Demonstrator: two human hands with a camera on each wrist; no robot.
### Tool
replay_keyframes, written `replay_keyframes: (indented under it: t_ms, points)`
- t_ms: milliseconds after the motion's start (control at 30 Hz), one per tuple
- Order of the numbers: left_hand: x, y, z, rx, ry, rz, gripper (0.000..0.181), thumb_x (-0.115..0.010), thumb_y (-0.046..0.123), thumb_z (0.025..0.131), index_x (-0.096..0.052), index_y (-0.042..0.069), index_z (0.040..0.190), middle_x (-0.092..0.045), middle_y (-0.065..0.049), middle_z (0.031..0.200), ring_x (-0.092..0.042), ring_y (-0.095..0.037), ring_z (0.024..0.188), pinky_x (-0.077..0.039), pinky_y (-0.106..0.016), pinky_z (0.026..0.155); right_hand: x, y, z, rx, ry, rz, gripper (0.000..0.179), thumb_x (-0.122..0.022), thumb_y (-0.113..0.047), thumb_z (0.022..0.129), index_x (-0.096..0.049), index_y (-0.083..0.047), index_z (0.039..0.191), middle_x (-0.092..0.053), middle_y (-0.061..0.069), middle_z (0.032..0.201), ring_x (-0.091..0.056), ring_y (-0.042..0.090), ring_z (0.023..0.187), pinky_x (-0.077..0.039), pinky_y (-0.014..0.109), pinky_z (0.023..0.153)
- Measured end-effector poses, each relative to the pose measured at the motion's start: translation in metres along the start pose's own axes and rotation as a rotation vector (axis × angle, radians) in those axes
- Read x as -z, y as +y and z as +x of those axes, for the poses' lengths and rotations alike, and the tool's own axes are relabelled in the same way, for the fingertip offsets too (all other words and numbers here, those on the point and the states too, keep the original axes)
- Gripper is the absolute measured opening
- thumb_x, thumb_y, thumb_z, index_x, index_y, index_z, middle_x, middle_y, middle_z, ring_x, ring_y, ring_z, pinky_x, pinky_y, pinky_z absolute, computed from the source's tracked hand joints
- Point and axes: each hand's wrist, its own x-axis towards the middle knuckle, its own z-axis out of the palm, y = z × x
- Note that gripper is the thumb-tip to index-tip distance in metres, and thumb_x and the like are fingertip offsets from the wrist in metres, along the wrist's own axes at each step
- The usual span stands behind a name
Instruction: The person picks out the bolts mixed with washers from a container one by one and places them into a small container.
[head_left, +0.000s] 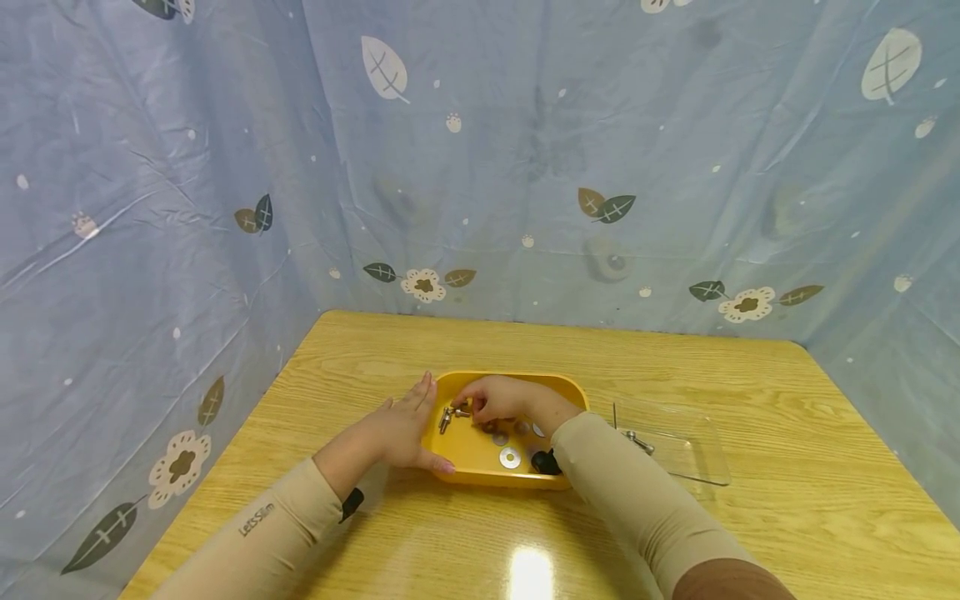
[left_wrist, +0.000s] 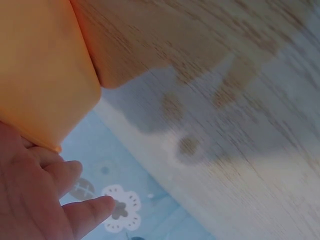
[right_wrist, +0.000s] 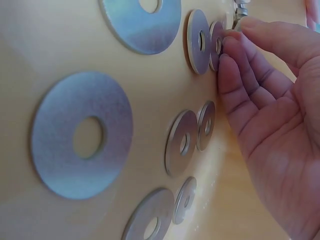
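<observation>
A yellow tray (head_left: pixel 480 477) stands on the table with bolts and flat washers inside. My left hand (head_left: pixel 408 429) rests on the tray's left end, its fingers fairly straight along the rim and the thumb at the front corner. In the left wrist view, those fingers (left_wrist: pixel 65 175) touch the tray's outer wall. Reaching into the tray, my right hand (head_left: pixel 498 398) has bent fingers and pinches a metal bolt (right_wrist: pixel 241 11) at the fingertips; the contact is partly hidden. Another bolt (head_left: pixel 446 419) lies just left. Several washers (right_wrist: pixel 82 135) lie on the tray floor beside my right hand.
A black round part (head_left: pixel 545 462) sits in the tray's front right corner, partly behind the right sleeve. To the right, a clear plastic tray (head_left: pixel 705 454) holds metal bolts (head_left: pixel 639 442). Patterned blue cloth (head_left: pixel 525 167) hangs behind the wooden table (head_left: pixel 420 542).
</observation>
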Motion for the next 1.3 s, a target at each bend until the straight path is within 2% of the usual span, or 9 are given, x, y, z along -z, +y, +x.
replay_keyframes:
  t_ms: [167, 467, 667, 867, 1300]
  points:
    - [-0.0004, -0.0001, 0.0002, 0.005, -0.002, 0.006, 0.128, -0.052, 0.082, 0.06, 0.001, 0.003, 0.146, 0.009, -0.013, 0.152, -0.005, -0.023, 0.139, -0.019, -0.056, 0.104, -0.0014, 0.0014, 0.0011, 0.009, 0.001, -0.004, 0.035, -0.059, -0.002, 0.087, -0.058, -0.013, 0.121, -0.062, 0.006, 0.072, -0.051, 0.015, 0.053, -0.042, 0.023, 0.048]
    - [0.0041, 0.0028, -0.0034, -0.014, 0.013, 0.008, 0.127, -0.052, 0.081, 0.061, -0.003, 0.0, 0.146, 0.005, -0.017, 0.152, -0.008, -0.027, 0.139, -0.021, -0.058, 0.103, -0.0036, 0.0019, 0.0009, 0.007, 0.043, 0.001, 0.015, -0.06, 0.001, 0.084, -0.06, -0.006, 0.097, -0.061, 0.003, 0.068, -0.051, 0.013, 0.053, -0.038, 0.02, 0.045]
    - [0.0055, 0.0034, -0.0041, -0.016, 0.015, 0.011, 0.128, -0.052, 0.082, 0.06, -0.003, 0.0, 0.146, 0.006, -0.016, 0.152, -0.008, -0.027, 0.139, -0.021, -0.057, 0.103, -0.0032, 0.0021, 0.0018, 0.009, 0.049, -0.065, 0.013, -0.065, -0.002, 0.082, -0.062, -0.006, 0.094, -0.059, -0.002, 0.065, -0.051, 0.011, 0.051, -0.039, 0.019, 0.045]
    - [0.0047, 0.0027, -0.0037, -0.014, 0.006, 0.014, 0.129, -0.049, 0.084, 0.058, -0.003, 0.0, 0.146, 0.005, -0.017, 0.152, -0.006, -0.026, 0.139, -0.021, -0.056, 0.104, -0.0038, 0.0006, 0.001, 0.006, 0.052, -0.093, 0.01, -0.066, -0.004, 0.082, -0.062, -0.007, 0.091, -0.06, -0.002, 0.066, -0.052, 0.012, 0.053, -0.041, 0.02, 0.048]
    - [-0.0006, -0.0002, -0.0003, -0.017, 0.008, 0.001, 0.132, -0.047, 0.086, 0.057, -0.002, 0.001, 0.146, 0.007, -0.016, 0.152, -0.006, -0.025, 0.139, -0.02, -0.056, 0.104, 0.0004, -0.002, -0.0042, -0.037, 0.02, -0.039, 0.009, -0.065, -0.003, 0.082, -0.063, -0.004, 0.091, -0.061, -0.001, 0.069, -0.048, 0.014, 0.053, -0.037, 0.02, 0.045]
